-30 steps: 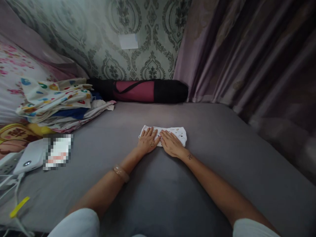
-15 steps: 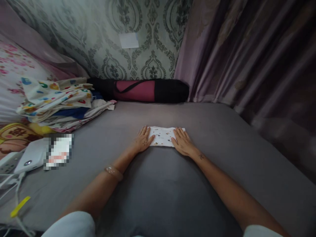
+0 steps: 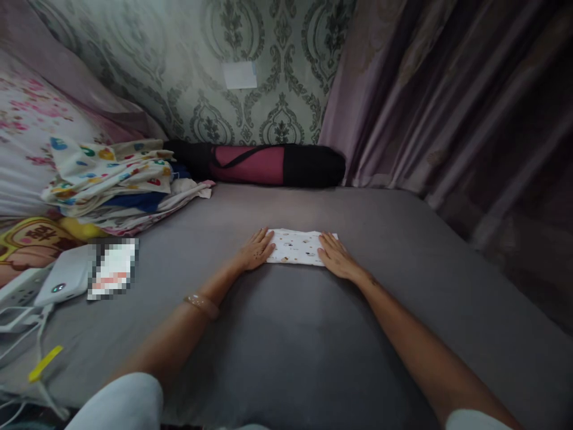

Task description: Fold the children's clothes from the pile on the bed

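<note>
A folded white cloth [image 3: 296, 247] with small printed figures lies flat on the grey bed sheet [image 3: 286, 334], in the middle of the view. My left hand [image 3: 256, 249] rests flat at its left edge, fingers stretched forward and fingertips touching the fabric. On the opposite side my right hand [image 3: 336, 257] lies palm down, its fingers over the cloth's right edge. Neither hand grips anything. A pale bangle [image 3: 201, 304] circles my left forearm.
A black and maroon roll bag [image 3: 248, 165] lies along the patterned wall. Piled clothes [image 3: 116, 179] sit at the left, above a yellow cushion [image 3: 36, 242]. Nearer are a white power bank [image 3: 67, 278], a power strip [image 3: 22, 289] and cables. Curtains [image 3: 394, 95] hang at the right.
My hands have moved slightly apart, leaving more of the cloth's printed surface uncovered between them. The camera view has shifted a little, so the surroundings appear farther right.
</note>
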`<state>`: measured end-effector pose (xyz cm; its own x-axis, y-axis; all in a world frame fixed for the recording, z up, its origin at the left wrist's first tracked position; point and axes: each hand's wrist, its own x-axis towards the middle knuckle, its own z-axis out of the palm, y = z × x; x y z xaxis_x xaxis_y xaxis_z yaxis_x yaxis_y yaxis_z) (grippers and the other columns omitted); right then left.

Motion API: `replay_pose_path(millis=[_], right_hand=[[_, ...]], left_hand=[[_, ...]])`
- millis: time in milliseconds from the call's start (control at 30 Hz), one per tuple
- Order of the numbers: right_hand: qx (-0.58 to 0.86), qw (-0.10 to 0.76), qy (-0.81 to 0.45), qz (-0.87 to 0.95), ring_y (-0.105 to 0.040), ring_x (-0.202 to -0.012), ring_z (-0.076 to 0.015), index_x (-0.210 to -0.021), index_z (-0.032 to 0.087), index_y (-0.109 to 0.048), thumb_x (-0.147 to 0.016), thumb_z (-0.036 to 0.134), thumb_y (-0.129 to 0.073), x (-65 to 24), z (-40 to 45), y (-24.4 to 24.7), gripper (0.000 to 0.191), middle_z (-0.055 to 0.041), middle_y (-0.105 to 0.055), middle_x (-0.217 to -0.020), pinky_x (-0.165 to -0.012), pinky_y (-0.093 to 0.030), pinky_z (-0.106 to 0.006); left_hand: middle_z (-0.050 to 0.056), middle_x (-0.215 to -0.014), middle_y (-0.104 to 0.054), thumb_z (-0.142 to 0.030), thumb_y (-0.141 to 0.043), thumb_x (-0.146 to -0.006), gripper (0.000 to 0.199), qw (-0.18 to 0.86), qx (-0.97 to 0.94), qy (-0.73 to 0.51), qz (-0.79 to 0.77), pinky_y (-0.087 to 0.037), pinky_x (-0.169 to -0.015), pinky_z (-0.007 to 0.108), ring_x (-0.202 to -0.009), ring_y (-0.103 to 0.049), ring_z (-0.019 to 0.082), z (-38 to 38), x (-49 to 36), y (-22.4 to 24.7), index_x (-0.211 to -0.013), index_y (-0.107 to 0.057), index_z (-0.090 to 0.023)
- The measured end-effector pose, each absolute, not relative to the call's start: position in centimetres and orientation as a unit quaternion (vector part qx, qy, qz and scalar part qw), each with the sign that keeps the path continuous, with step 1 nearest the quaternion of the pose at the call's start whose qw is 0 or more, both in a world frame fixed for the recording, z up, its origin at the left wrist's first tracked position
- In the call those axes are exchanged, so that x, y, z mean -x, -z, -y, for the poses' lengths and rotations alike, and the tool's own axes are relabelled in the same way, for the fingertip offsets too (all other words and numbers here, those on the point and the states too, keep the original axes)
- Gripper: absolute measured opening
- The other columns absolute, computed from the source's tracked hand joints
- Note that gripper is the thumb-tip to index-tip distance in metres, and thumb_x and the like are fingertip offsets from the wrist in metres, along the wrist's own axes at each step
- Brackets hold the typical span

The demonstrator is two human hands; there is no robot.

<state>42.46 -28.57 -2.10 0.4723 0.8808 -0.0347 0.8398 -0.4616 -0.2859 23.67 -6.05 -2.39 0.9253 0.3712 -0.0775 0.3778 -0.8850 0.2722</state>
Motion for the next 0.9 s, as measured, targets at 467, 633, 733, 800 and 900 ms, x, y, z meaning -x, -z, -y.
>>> replay_pose_path(millis=[467, 633, 733, 800, 900], right_hand=[[0.86, 0.081, -0.032, 0.502, -0.024, -0.146, -0.0285, -0.15, 0.016, -0.038, -0.099, 0.033, -0.025, -38.2, 26.2, 1.1, 0.055, -0.0096, -0.03, -0.158, -0.118, -0.015, -0.054], [0.86, 0.078, -0.032, 0.503, -0.023, -0.146, -0.0288, -0.151, 0.016, -0.036, -0.099, 0.033, -0.025, -38.3, 26.2, 1.3, 0.056, -0.0097, -0.03, -0.158, -0.118, -0.014, -0.054], [0.86, 0.071, -0.041, 0.504, -0.022, -0.146, -0.0293, -0.151, 0.015, -0.035, -0.099, 0.033, -0.025, -38.3, 26.3, 0.9, 0.056, -0.0102, -0.029, -0.158, -0.117, -0.014, -0.055], [0.859, 0.065, -0.055, 0.505, -0.022, -0.146, -0.0294, -0.151, 0.015, -0.035, -0.1, 0.034, -0.025, -38.5, 26.3, 0.5, 0.056, -0.0104, -0.028, -0.159, -0.117, -0.014, -0.055], [0.86, 0.068, -0.078, 0.5, -0.023, -0.146, -0.0288, -0.151, 0.016, -0.036, -0.1, 0.036, -0.023, -38.7, 26.1, -0.2, 0.056, -0.0113, -0.029, -0.158, -0.117, -0.015, -0.055]], left_hand=[[0.012, -0.155, -0.036, -0.046, -0.019, -0.101, 0.06, 0.041, -0.98, -0.049, -0.191, -0.02, -0.117, 0.052, -0.144, -0.029, 0.03, 13.0, -26.8, 2.0, -0.149, -0.038, -0.016], [0.013, -0.156, -0.033, -0.046, -0.022, -0.101, 0.059, 0.059, -0.979, -0.037, -0.191, -0.02, -0.117, 0.053, -0.145, -0.027, 0.032, 12.6, -27.0, 2.0, -0.149, -0.037, -0.015], [0.013, -0.156, -0.033, -0.047, -0.022, -0.101, 0.059, 0.081, -0.98, -0.026, -0.18, -0.02, -0.117, 0.053, -0.146, -0.026, 0.03, 12.5, -26.9, 1.5, -0.148, -0.038, -0.015], [0.013, -0.156, -0.031, -0.046, -0.021, -0.102, 0.059, 0.1, -0.98, -0.032, -0.171, -0.02, -0.118, 0.05, -0.146, -0.025, 0.028, 12.2, -26.5, 1.1, -0.148, -0.037, -0.015], [0.013, -0.157, -0.031, -0.045, -0.02, -0.102, 0.058, 0.117, -0.975, -0.077, -0.175, -0.02, -0.119, 0.047, -0.147, -0.024, 0.027, 11.0, -25.2, 0.9, -0.148, -0.037, -0.015]])
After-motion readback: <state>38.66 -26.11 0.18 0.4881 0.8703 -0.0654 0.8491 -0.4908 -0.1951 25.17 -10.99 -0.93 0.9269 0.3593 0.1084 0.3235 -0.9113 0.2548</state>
